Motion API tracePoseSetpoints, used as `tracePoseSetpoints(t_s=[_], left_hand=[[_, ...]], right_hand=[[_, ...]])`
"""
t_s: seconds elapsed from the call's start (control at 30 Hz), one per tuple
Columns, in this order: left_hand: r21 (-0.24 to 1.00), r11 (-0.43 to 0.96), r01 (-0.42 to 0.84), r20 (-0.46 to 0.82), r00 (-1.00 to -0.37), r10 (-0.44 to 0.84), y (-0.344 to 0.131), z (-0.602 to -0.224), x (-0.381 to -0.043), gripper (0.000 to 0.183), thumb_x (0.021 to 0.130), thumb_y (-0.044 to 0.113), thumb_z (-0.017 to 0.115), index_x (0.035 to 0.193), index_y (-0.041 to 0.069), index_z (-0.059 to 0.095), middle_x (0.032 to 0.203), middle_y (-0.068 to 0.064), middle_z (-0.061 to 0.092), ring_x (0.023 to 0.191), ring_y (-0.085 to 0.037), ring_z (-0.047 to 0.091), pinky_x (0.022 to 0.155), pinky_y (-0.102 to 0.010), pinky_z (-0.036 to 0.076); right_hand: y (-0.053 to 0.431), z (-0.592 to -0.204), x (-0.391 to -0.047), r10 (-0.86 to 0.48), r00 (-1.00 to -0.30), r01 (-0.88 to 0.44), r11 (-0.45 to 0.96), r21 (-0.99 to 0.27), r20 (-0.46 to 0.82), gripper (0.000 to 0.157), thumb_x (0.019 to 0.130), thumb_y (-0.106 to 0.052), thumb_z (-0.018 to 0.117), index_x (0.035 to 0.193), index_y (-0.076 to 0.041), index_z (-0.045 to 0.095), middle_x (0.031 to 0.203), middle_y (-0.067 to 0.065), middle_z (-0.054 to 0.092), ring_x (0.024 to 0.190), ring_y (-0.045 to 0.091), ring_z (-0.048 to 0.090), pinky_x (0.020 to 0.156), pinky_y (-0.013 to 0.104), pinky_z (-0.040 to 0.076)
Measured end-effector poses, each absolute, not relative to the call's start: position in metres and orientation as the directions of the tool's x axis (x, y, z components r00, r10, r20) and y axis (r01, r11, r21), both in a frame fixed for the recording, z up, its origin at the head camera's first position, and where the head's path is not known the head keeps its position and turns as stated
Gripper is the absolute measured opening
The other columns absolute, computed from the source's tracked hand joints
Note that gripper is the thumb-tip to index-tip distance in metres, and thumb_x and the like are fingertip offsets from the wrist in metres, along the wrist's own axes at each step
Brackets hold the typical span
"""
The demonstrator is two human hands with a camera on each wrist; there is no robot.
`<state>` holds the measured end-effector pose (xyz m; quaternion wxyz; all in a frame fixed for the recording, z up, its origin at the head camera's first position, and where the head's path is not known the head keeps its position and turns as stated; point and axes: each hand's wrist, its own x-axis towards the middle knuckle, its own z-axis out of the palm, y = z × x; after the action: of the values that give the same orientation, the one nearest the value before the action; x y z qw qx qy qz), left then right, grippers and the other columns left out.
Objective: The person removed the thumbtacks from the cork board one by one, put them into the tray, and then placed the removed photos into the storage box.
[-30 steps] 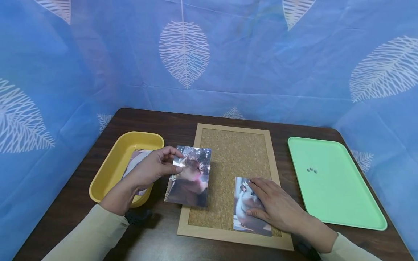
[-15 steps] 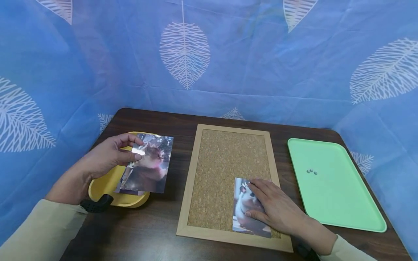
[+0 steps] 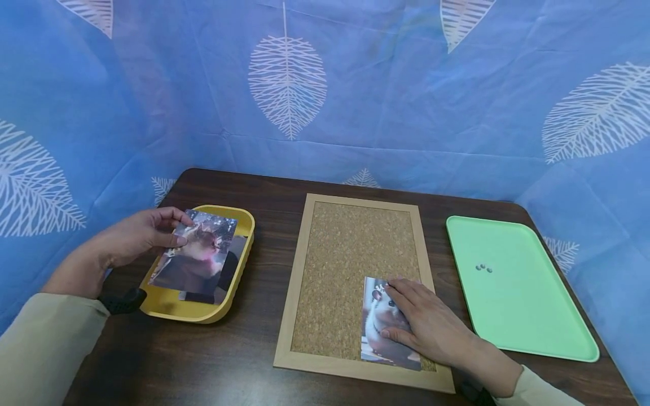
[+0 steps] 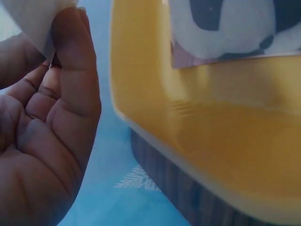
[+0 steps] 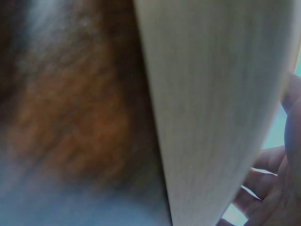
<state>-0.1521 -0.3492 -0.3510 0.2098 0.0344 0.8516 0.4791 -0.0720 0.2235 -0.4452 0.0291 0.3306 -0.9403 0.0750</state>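
My left hand (image 3: 137,234) pinches a glossy dark-and-pink animal photo (image 3: 200,262) by its left edge, over the yellow tray (image 3: 250,225). Under it, another photo (image 3: 236,259) lies in the tray; the left wrist view shows a panda picture (image 4: 244,28) there. My right hand (image 3: 426,321) rests with its fingers extended on a photo of a pale furry animal (image 3: 376,338), covering its right part. That photo lies on the lower right of the wood-framed corkboard (image 3: 355,242). Blurred wood fills much of the right wrist view, with fingers at its right edge.
A green tray (image 3: 528,321) stands to the right of the corkboard, with several small silvery round pieces (image 3: 483,268) on it. All of this sits on a dark wooden table (image 3: 244,361). A blue leaf-patterned cloth (image 3: 386,101) hangs behind.
My left hand has carried the dark-and-pink photo leftward from the corkboard's left edge to above the yellow tray. The right hand stays on its photo.
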Motion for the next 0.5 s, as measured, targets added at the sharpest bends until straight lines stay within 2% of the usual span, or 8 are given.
tracePoseSetpoints(t_s=[0.17, 0.5], left_hand=[[0.809, 0.56, -0.176, -0.366, -0.897, 0.247, -0.348, -0.362, -0.157, 0.038, 0.103, 0.005, 0.064, 0.139, 0.002, 0.051, 0.122, -0.013, 0.05, 0.087, -0.021, 0.055, 0.07, -0.036, 0.053], [0.807, 0.559, -0.189, -0.4, -0.872, 0.282, -0.337, -0.377, -0.161, 0.038, 0.102, 0.006, 0.066, 0.136, 0.0, 0.052, 0.12, -0.015, 0.05, 0.09, -0.024, 0.057, 0.072, -0.038, 0.058]], right_hand=[[0.223, -0.446, -0.072, -0.618, -0.779, -0.627, 0.77, -0.118, 0.106, 0.083, 0.098, -0.062, 0.065, 0.151, 0.001, 0.055, 0.156, 0.018, 0.054, 0.145, 0.038, 0.05, 0.118, 0.057, 0.042], [0.224, -0.447, -0.073, -0.626, -0.771, -0.636, 0.764, -0.108, 0.117, 0.083, 0.098, -0.062, 0.066, 0.15, 0.002, 0.055, 0.155, 0.019, 0.054, 0.145, 0.037, 0.05, 0.118, 0.056, 0.042]])
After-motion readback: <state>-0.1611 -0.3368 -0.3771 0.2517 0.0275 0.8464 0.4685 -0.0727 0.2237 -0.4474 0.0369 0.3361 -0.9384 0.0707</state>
